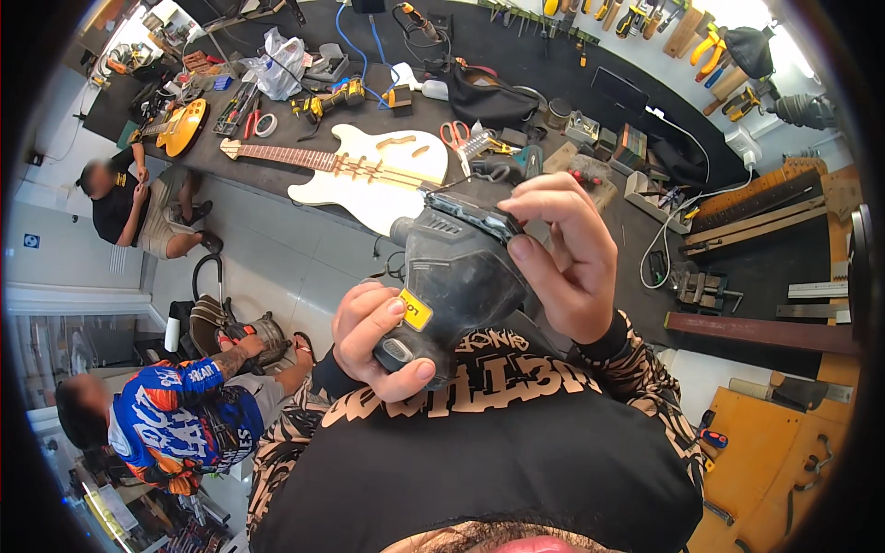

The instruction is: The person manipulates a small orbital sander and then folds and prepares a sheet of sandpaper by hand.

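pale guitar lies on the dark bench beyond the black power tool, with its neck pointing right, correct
Not quite: in the head view, the pale guitar has its neck pointing left, not right. It does lie on the dark bench beyond the black power tool.

Black handheld power sander (466, 276), yellow-labelled, tilted, held aloft

At far left, an amber guitar (182, 127), a crumpled plastic bag (278, 66) and a yellow-black drill (327, 100) lie on the desk (309, 138); at right, a reddish-brown plank (756, 333)
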A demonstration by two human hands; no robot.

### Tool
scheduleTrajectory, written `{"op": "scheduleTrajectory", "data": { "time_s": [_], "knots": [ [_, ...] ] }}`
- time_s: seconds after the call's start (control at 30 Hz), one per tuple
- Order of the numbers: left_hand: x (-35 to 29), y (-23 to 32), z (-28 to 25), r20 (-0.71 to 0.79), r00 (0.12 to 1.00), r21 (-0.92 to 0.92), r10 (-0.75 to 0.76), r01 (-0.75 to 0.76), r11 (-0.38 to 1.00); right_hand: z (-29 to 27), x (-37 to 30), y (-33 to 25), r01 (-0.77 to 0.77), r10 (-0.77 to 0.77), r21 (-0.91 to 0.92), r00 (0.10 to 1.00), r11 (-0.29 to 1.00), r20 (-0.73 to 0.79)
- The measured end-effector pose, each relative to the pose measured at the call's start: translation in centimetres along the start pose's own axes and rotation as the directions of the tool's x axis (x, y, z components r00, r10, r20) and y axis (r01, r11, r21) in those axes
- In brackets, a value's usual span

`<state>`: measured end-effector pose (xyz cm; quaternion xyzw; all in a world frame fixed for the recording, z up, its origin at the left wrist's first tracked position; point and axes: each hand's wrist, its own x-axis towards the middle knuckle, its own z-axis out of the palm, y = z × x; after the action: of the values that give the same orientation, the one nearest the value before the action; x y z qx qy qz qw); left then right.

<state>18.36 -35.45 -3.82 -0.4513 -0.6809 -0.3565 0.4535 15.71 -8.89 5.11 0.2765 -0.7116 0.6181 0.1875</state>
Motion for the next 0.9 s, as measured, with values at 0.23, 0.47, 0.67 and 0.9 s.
{"op": "scheduleTrajectory", "data": {
  "time_s": [0.23, 0.47, 0.67, 0.9],
  "knots": [
    [-1.3, -0.8, 0.7, -0.011, 0.999, 0.126, 0.031, -0.030, 0.992, 0.5, -1.6, 0.5, 0.136, -0.133, 0.065, 0.990, 0.989, -0.039],
    [-1.5, -0.4, 1.5, -0.202, 0.977, 0.179, 0.073, -0.036, 0.983, 0.8, -2.3, 0.1, 0.059, -0.060, 0.262, 0.998, 0.963, -0.004],
    [-1.1, -0.2, -1.3, -0.004, 0.999, 0.164, 0.051, -0.049, 0.985, 1.7, -3.4, 0.7, -0.073, 0.083, 0.267, 0.996, 0.961, -0.029],
    [-0.5, -0.9, -3.3, 0.365, 0.892, 0.082, -0.269, 0.257, 0.963, 4.2, -5.4, 4.2, -0.505, 0.554, 0.412, 0.832, 0.758, 0.001]
  ]
}}
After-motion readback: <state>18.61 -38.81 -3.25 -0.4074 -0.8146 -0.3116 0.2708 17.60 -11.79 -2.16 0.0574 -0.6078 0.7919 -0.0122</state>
